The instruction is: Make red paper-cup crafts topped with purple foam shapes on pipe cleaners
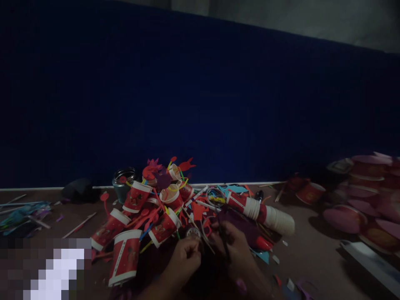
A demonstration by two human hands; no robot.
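Observation:
Low in the middle, my left hand [186, 255] is closed in a pinch; what its fingers hold, if anything, is too dark to make out. To its right, my right hand [239, 248] is curled around a dark, narrow tool [223, 241] whose exact kind the dim light hides. A small pale round piece [193, 232] lies just beyond my left fingers. Close to my right fingers is a clear ring [206, 227], perhaps a tape roll. Left of my hands, red paper cups with white rims [125, 255] lie piled with coloured straws and red paper cutouts.
A stack of nested paper cups [276, 219] lies on its side behind my right hand. More red cups [345, 218] are heaped at the right, near a pale flat strip [371, 262]. A dark jar [120, 191] stands behind the pile. A blue partition [200, 104] borders the table's back.

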